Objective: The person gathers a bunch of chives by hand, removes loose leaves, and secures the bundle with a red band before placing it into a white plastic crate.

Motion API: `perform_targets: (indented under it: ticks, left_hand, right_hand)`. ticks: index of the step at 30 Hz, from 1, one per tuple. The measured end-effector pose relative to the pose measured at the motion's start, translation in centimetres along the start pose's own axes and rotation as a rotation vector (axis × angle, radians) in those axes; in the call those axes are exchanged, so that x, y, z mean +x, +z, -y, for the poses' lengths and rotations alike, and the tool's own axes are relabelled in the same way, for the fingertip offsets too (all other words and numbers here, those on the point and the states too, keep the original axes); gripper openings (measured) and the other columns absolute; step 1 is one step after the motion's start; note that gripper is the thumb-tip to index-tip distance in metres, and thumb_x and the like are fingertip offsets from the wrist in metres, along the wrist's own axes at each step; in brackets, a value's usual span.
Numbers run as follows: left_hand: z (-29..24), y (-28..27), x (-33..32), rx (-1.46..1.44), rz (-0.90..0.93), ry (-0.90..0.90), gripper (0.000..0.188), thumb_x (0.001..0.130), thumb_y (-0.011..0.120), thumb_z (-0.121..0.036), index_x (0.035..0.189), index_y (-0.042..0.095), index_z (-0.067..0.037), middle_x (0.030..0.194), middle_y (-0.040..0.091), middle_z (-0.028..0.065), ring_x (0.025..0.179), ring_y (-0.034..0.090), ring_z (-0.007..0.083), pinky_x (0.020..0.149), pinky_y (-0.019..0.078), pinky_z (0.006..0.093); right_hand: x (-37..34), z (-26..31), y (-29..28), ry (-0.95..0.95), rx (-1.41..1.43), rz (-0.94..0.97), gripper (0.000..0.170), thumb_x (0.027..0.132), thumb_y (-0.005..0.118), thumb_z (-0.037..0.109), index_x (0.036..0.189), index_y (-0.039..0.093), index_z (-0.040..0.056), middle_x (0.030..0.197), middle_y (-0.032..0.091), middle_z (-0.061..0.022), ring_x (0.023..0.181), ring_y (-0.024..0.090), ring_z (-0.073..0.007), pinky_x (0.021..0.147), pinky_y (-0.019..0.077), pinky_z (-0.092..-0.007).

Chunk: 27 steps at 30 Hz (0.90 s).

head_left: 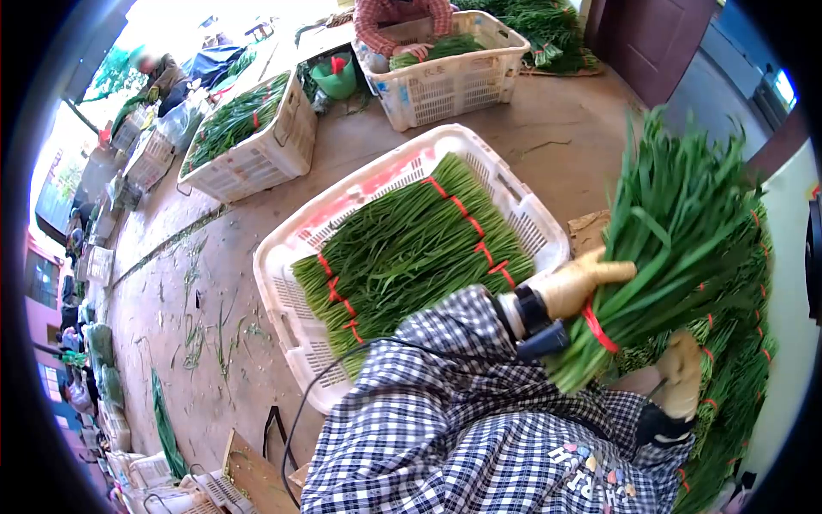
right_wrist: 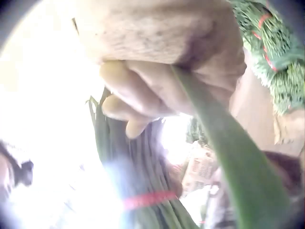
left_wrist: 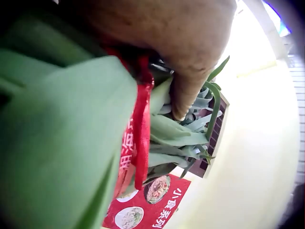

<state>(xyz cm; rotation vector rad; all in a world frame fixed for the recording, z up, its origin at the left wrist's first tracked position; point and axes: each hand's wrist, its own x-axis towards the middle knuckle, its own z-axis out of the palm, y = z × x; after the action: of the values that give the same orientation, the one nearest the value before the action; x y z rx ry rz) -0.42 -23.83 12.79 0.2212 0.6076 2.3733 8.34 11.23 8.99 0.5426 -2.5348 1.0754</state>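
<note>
My left hand (head_left: pixel 582 283) grips a bundle of garlic chives (head_left: pixel 676 206) above its red tie (head_left: pixel 600 332), with the leaves fanned up to the right. In the left wrist view, the thumb (left_wrist: pixel 183 95) presses on the leaves beside the red tie (left_wrist: pixel 142 129). Below the bundle, near my lap, is my right hand (head_left: pixel 681 377). In the right wrist view its fingers (right_wrist: pixel 138 90) are curled, and one long green leaf (right_wrist: pixel 228 157) runs from them toward the camera. The tied bundle (right_wrist: pixel 147 186) shows behind those fingers.
Tied bundles lie in a white crate (head_left: pixel 282 283) in front of me. More bundles (head_left: pixel 736 377) are stacked at my right. Farther off stand another filled crate (head_left: pixel 248 137) and a crate (head_left: pixel 454 86) where a person in a red checked sleeve works. Loose leaves (head_left: pixel 193 334) litter the floor.
</note>
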Motion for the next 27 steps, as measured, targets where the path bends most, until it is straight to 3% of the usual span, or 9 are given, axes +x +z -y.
perform_targets:
  ticks: [2,3,4,7,13,18,22,24,27]
  left_hand:
    - [-3.6,-0.8,-2.4,0.079,-0.082,0.021,0.058,0.095,0.074,-0.013,0.148,0.051,-0.002,0.134,0.068,0.0134,0.116,0.069,0.0229,0.104,0.0556,0.0399]
    - [-5.9,-0.6,-4.4,0.156,-0.107,0.050,0.058,0.095,0.075,-0.013,0.147,0.051,-0.002,0.133,0.068,0.0129,0.116,0.069,0.0226,0.103,0.0558,0.0395]
    - [-8.1,-0.6,-6.7,0.230,-0.135,0.075,0.058,0.094,0.075,-0.012,0.146,0.052,-0.001,0.132,0.069,0.0123,0.116,0.069,0.0223,0.103,0.0560,0.0392]
    - [-13.1,-2.2,-13.3,0.523,-0.306,0.206,0.056,0.094,0.075,-0.013,0.144,0.053,-0.001,0.132,0.068,0.0099,0.115,0.068,0.0202,0.102,0.0556,0.0378]
    - [-16.1,-8.7,-25.6,1.064,-0.606,0.145,0.070,0.086,0.083,-0.010,0.147,0.050,0.000,0.131,0.066,0.0082,0.120,0.061,0.0165,0.106,0.0499,0.0319]
    - [-6.3,-18.6,-34.1,1.167,-0.811,-0.228,0.088,0.083,0.089,-0.019,0.154,0.041,0.004,0.136,0.065,0.0184,0.126,0.061,0.0245,0.108,0.0493,0.0353]
    - [1.4,-20.8,-36.3,1.644,-0.724,-0.713,0.122,0.075,0.091,-0.048,0.160,0.026,0.010,0.153,0.044,0.0349,0.143,0.045,0.0430,0.118,0.0407,0.0422]
    - [1.1,-22.2,-36.8,1.543,-0.788,-0.712,0.126,0.077,0.089,-0.053,0.163,0.019,0.008,0.160,0.035,0.0366,0.149,0.039,0.0435,0.122,0.0356,0.0420]
    - [0.3,-22.1,-37.4,1.636,-0.738,-0.711,0.117,0.076,0.086,-0.059,0.156,0.033,0.009,0.141,0.056,0.0356,0.130,0.058,0.0442,0.110,0.0482,0.0439]
  right_hand:
    - [2.7,4.4,-1.9,0.443,0.684,0.121,0.057,0.107,0.054,0.056,0.129,0.065,0.0047,0.085,0.063,-0.0002,0.073,0.050,-0.0053,0.065,0.0384,-0.0248]
    - [4.1,5.4,-1.7,0.310,0.672,0.183,0.061,0.105,0.058,0.057,0.137,0.062,0.0048,0.089,0.067,-0.0027,0.073,0.051,-0.0090,0.068,0.0410,-0.0287]
    - [4.9,6.6,-0.9,0.615,0.596,0.143,0.069,0.101,0.064,0.058,0.148,0.058,0.0073,0.114,0.071,-0.0049,0.099,0.067,-0.0160,0.091,0.0511,-0.0312]
    - [3.7,5.2,1.1,0.702,0.315,0.209,0.068,0.103,0.064,0.051,0.151,0.053,0.0044,0.146,0.060,-0.0154,0.135,0.058,-0.0257,0.113,0.0461,-0.0384]
    - [1.8,3.7,4.4,0.853,0.400,0.343,0.069,0.102,0.063,0.053,0.150,0.054,0.0032,0.141,0.064,-0.0177,0.130,0.063,-0.0296,0.111,0.0491,-0.0409]
    - [1.9,2.7,7.0,0.798,0.385,0.470,0.061,0.108,0.058,0.045,0.149,0.054,0.0009,0.137,0.066,-0.0187,0.123,0.067,-0.0267,0.105,0.0540,-0.0367]
    - [0.6,-0.1,8.2,0.724,0.243,0.571,0.064,0.104,0.062,0.048,0.144,0.057,-0.0024,0.136,0.067,-0.0184,0.125,0.064,-0.0279,0.107,0.0492,-0.0373]
    - [0.5,0.5,8.2,0.756,0.236,0.578,0.061,0.104,0.063,0.044,0.143,0.058,-0.0036,0.138,0.065,-0.0191,0.127,0.063,-0.0281,0.108,0.0476,-0.0368]
    - [0.7,0.9,8.4,0.791,0.154,0.583,0.055,0.105,0.062,0.035,0.144,0.058,-0.0032,0.140,0.065,-0.0192,0.129,0.062,-0.0273,0.109,0.0473,-0.0373]
